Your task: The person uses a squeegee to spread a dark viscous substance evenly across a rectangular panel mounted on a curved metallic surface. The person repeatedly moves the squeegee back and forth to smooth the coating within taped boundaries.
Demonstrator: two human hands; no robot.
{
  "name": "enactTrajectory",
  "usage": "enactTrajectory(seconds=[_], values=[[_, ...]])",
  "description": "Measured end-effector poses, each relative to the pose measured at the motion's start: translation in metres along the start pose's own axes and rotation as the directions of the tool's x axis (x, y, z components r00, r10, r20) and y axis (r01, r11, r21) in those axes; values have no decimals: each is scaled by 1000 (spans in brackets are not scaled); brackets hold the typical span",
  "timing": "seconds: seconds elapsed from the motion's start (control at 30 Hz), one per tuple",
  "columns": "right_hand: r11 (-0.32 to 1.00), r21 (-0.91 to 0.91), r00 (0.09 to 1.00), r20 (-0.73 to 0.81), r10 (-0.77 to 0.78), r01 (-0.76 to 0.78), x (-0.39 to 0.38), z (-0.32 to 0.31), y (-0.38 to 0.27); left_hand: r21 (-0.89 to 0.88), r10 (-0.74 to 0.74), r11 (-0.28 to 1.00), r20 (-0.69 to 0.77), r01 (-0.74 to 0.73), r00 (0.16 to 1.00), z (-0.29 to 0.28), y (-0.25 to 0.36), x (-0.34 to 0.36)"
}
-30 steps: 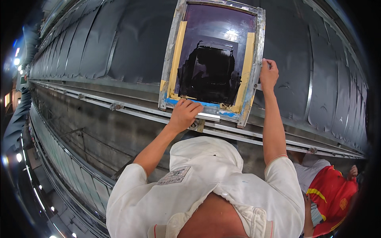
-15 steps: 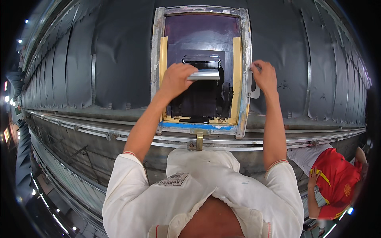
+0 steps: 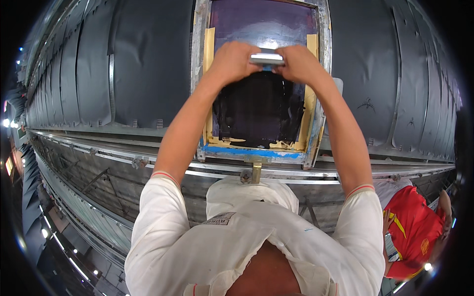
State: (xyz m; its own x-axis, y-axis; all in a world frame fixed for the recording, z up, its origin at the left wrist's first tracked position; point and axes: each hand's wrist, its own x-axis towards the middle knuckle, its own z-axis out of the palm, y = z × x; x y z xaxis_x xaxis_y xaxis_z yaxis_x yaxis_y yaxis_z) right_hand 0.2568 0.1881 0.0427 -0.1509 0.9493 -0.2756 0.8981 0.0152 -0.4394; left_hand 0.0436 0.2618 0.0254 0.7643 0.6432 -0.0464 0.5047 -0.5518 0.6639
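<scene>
Both hands are closed on a metal-handled squeegee [image 3: 267, 59], the left hand [image 3: 236, 60] gripping its left end and the right hand [image 3: 299, 62] its right end, with the grey bar showing in the gap between them. A little blue shows just under the bar. The squeegee is over the middle of a screen frame [image 3: 198, 79], crosswise to its long sides; whether its lower edge touches the mesh [image 3: 261, 22] cannot be told, since the hands and bar hide it. Black ink [image 3: 256, 108] covers the mesh on the side nearer the person, while the far part shows dark purple and glossy. Yellow tape [image 3: 209, 47] runs inside the frame's sides, and a blue strip [image 3: 252, 151] lies along its near end, where a brass-coloured bracket [image 3: 256, 172] sits by a metal rail [image 3: 207, 173]. The frame rests on a long desk spread with black sheets [image 3: 153, 69] to either side. At lower right, another person in a red shirt [image 3: 414, 222] is near the rail.
</scene>
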Motion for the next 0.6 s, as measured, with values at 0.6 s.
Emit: enactTrajectory(seconds=[0.6], values=[[998,15,994,93,58,-59,21,-10,-1,89,91,992,-25,-89,996,-5,-18,17]])
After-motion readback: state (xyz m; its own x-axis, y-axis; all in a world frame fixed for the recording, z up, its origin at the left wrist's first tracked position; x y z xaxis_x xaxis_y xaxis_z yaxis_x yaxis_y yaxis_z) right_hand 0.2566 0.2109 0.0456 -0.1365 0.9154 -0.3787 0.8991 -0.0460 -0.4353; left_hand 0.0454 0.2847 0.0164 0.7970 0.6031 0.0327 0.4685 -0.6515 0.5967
